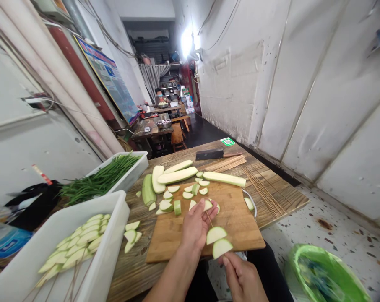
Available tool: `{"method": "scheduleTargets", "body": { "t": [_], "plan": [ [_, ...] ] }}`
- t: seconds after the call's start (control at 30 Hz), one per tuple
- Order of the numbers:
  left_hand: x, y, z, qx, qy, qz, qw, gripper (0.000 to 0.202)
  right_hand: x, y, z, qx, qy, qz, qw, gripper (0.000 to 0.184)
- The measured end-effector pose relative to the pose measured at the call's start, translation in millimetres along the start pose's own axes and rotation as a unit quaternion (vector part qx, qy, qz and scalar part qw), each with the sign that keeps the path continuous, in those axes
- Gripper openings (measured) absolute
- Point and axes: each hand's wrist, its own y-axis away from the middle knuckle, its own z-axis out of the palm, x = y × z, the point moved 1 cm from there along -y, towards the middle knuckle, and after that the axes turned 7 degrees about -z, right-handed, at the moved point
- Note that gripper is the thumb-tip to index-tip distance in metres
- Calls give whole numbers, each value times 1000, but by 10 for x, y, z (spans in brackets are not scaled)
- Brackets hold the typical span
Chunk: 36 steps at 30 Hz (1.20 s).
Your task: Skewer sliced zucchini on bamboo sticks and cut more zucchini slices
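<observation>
Over the board (165,235), the skewer (210,220) points away, slanting left.

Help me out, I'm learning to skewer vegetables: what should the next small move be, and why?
Probably push the skewer further through the pale slice in the left hand. Two threaded slices sit lower down, the right hand grips just below them, and the bare upper stretch points at that slice. Whether the tip has pierced it is unclear.

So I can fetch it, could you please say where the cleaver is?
In the head view, the cleaver lies right of centre, toward the far side of the table, beyond the skewers.
</observation>
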Motion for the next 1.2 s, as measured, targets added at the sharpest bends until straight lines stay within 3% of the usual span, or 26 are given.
{"method": "scheduleTargets", "body": {
  "t": [0.27, 0.47, 0.97, 1.2],
  "plan": [
    [44, -66, 3, 6, 0, -1, 1000, 11, -18, 47, -17, -27, -14, 42, 999, 31],
    [89, -37, 25, 15, 8, -27, 999, 9, 30, 33, -40, -20, -11, 31, 999, 31],
    [7, 66, 69, 28, 31, -36, 998, 10, 72, 34, -22, 1, -16, 38, 999, 31],
    [-134, 108, 42, 24, 15, -67, 997, 14, 43, -1, -44, 31, -28, 47, 998, 32]
  ]
}}
